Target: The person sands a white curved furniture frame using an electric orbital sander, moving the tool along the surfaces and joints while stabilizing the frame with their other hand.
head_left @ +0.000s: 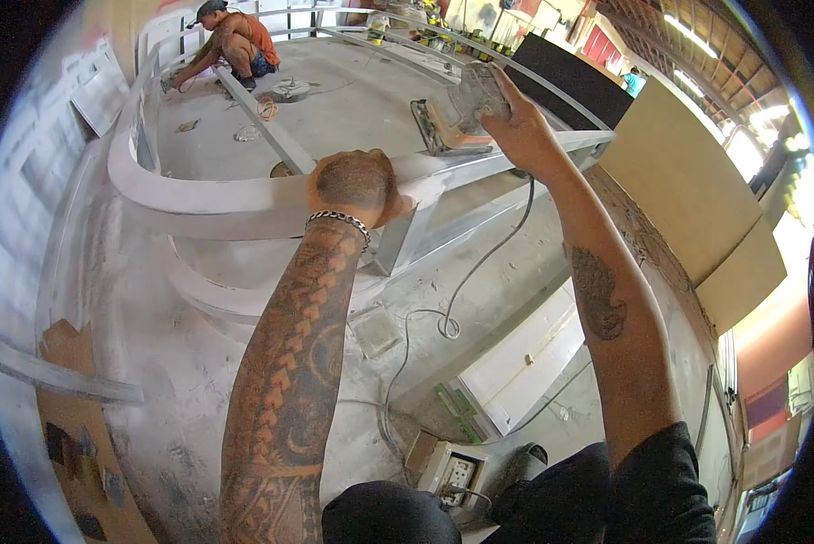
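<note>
A rounded, dusty white frame (212, 195) stretches across in front of me, with a bare-metal leg below its corner. My left hand (357, 186) is closed over its near rail, knuckles up, a chain bracelet at the wrist. My right hand (523, 131) grips a dusty sheet sander (472, 98) from its right side. The sander's flat base is at the top of the frame's right-hand rail; whether it touches the rail, I cannot tell. A grey cord (526, 213) hangs from the sander and loops down toward the floor. The fingertips of both hands are partly hidden.
A socket box (461, 473) with a plug in it sits near my knees. Beside it lies a long white box-like piece (525, 358). Cardboard (89, 435) lies at left. Another person (243, 45) squats inside the frame's far left. Tan boards (688, 190) lean at right.
</note>
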{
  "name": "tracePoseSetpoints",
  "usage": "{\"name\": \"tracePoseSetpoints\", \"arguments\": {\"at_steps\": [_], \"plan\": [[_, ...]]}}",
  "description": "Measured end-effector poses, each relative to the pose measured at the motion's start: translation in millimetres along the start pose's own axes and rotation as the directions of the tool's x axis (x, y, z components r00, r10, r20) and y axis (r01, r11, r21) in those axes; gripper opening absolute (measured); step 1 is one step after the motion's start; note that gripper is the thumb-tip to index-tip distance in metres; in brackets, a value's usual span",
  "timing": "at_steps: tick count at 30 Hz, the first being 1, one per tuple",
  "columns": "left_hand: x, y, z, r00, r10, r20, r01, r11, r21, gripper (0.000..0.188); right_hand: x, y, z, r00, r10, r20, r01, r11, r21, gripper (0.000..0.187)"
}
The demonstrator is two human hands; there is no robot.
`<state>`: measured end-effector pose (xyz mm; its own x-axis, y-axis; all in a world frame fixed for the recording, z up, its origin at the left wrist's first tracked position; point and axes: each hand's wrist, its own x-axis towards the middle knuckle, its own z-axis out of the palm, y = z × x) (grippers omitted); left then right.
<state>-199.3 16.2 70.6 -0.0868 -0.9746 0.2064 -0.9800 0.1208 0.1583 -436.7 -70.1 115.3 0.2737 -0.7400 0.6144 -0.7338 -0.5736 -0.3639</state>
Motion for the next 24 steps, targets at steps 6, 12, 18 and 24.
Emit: {"name": "tracePoseSetpoints", "arguments": {"at_steps": [6,12,18,24], "plan": [[-2,-6,1,0.999,0.033,-0.014,-0.034,0.998,-0.055,0.056,-8,-25,-11,0.997,0.015,0.078,-0.014,1.000,-0.004,0.078],[-1,1,1,0.999,0.030,-0.014,-0.030,0.999,-0.014,0.056,2,2,-2,0.999,-0.039,0.002,0.039,0.996,-0.079,0.076],[2,-3,6,0.998,0.030,-0.054,-0.031,0.999,-0.017,0.055,-4,-14,-18,0.997,-0.043,0.068,0.049,0.996,-0.077,0.075],[7,-7,9,0.995,0.081,-0.056,-0.082,0.996,-0.017,0.070,3,-9,-11,0.993,-0.089,0.076,0.090,0.996,-0.005,0.073]]}}
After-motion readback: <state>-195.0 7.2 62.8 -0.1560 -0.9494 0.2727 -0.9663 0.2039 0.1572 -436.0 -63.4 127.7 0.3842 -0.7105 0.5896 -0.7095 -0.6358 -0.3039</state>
